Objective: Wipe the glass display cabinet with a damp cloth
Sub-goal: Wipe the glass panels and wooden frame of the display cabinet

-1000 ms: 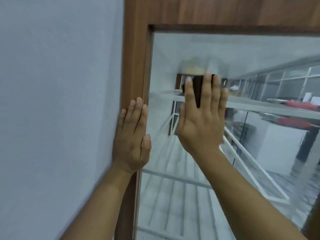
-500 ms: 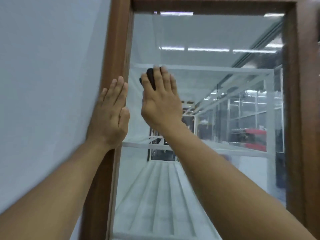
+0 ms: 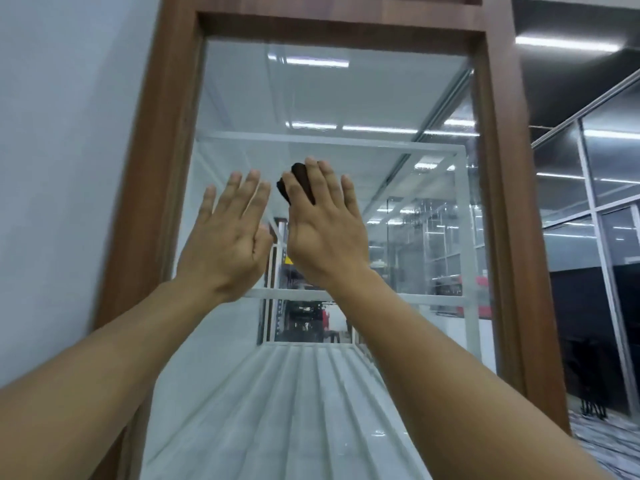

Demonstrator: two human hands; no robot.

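**Glass cabinet front, cloth under right hand**

White wall (image 3: pixel 62 168): far left. Brown wooden frame (image 3: pixel 149 188): borders the glass pane (image 3: pixel 381 98). Left hand (image 3: pixel 228 237): raised over the pane's left part, fingers straight and spread, holding nothing; contact with the glass cannot be told. Dark cloth (image 3: pixel 299 183): on the glass at mid-height, just right of the left hand, showing between the fingers covering it. Right hand (image 3: pixel 325 233): flat on the cloth, fingers straight, pressing it to the pane. Glass partitions (image 3: pixel 606 168): far right.
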